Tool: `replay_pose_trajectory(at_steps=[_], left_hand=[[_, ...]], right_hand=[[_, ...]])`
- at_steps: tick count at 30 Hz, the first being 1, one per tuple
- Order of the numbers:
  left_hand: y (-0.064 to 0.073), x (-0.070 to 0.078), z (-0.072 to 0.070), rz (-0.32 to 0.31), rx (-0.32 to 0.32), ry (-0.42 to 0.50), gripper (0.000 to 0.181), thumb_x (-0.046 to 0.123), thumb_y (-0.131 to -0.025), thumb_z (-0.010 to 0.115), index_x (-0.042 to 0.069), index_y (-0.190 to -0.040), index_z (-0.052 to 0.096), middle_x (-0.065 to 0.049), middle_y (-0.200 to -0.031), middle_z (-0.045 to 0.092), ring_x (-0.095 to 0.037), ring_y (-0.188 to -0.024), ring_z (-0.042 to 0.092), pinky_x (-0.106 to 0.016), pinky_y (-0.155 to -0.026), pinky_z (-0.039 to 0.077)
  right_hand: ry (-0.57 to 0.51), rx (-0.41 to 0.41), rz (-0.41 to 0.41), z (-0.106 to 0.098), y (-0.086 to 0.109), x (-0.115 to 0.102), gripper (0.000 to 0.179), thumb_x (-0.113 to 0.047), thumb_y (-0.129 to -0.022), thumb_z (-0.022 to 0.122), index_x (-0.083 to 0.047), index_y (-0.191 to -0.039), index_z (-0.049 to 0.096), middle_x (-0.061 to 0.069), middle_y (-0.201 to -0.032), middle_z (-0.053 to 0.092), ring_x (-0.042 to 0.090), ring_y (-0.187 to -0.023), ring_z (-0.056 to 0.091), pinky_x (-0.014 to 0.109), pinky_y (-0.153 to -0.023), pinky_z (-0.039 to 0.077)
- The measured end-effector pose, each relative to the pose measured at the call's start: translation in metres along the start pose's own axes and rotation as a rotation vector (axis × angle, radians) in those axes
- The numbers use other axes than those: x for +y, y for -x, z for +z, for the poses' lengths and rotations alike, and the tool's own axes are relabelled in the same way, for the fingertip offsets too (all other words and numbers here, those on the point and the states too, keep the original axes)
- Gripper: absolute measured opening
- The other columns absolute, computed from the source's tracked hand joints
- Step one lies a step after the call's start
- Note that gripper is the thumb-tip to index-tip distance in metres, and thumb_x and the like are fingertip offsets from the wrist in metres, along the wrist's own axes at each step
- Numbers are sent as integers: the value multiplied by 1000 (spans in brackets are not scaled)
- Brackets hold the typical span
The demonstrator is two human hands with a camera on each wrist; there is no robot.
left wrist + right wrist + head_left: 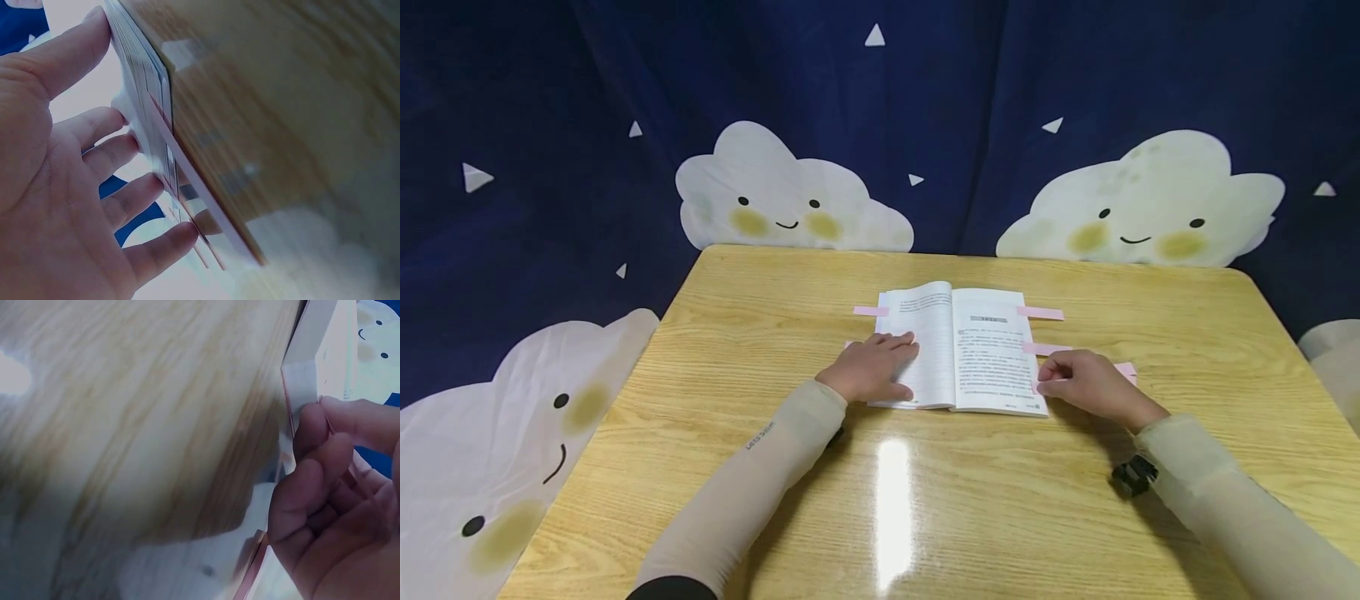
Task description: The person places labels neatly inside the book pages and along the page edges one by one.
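Observation:
An open book (988, 358) with printed pages lies on the wooden table. My left hand (874, 367) rests on its left page, fingers spread and pointing right; in the left wrist view the fingers (100, 125) reach over the page edges. At the lower right page edge my right hand (1090, 385) pinches a thin pink paper strip (328, 422) between thumb and fingers. Two pink sticky tabs (1047, 314) stick out from the right page above that hand. Another pink tab (871, 311) juts from the book's upper left edge.
Behind the right hand a pink strip end (1126, 370) shows. The wooden table (775, 292) reaches back to a dark blue curtain (958, 108) with printed clouds. A bright light reflection lies on the wood in front of the book. Both wrists wear small black devices.

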State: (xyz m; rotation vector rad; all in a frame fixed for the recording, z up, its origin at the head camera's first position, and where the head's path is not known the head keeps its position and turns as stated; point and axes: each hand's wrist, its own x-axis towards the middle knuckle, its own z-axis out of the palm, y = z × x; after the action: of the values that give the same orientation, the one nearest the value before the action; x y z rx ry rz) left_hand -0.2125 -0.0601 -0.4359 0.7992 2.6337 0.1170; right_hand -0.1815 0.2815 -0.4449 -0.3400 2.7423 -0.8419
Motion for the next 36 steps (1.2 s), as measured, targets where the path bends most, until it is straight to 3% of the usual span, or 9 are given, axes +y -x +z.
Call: replay_pose_trajectory(at_steps=[11,23,32,36], left_hand=[[-1,0,-2,2,-8,-4,78,51,-94,61,24,-159,27,5,-168,16,-27,-154,22,-53,-118,32],[-5,1,-1,-2,-15,-4,78,52,-94,61,25,-159,27,6,-168,16,-26,-154,22,-53,-118,31],[-4,0,1,-8,-23,21,78,51,-94,62,25,-159,26,7,-168,15,-26,-155,20,-54,-119,29],[-4,-1,2,-11,-14,12,78,52,-94,61,26,-159,25,8,-168,15,-26,-155,20,-53,-119,29]], right_hand=[[-53,-49,52,-2,-2,2,13,-24,-91,69,-11,-88,67,-1,-72,57,11,-62,44,26,-57,36],[10,-50,48,-5,-4,0,18,-26,-88,73,-12,-83,63,-4,-63,51,10,-58,43,25,-54,34],[205,-53,65,-5,-5,-23,17,-23,-84,70,-14,-75,58,-3,-67,52,14,-62,44,28,-58,32],[310,-3,36,-4,-4,-31,9,-20,-82,70,-14,-80,64,0,-72,58,18,-66,49,30,-59,35]])
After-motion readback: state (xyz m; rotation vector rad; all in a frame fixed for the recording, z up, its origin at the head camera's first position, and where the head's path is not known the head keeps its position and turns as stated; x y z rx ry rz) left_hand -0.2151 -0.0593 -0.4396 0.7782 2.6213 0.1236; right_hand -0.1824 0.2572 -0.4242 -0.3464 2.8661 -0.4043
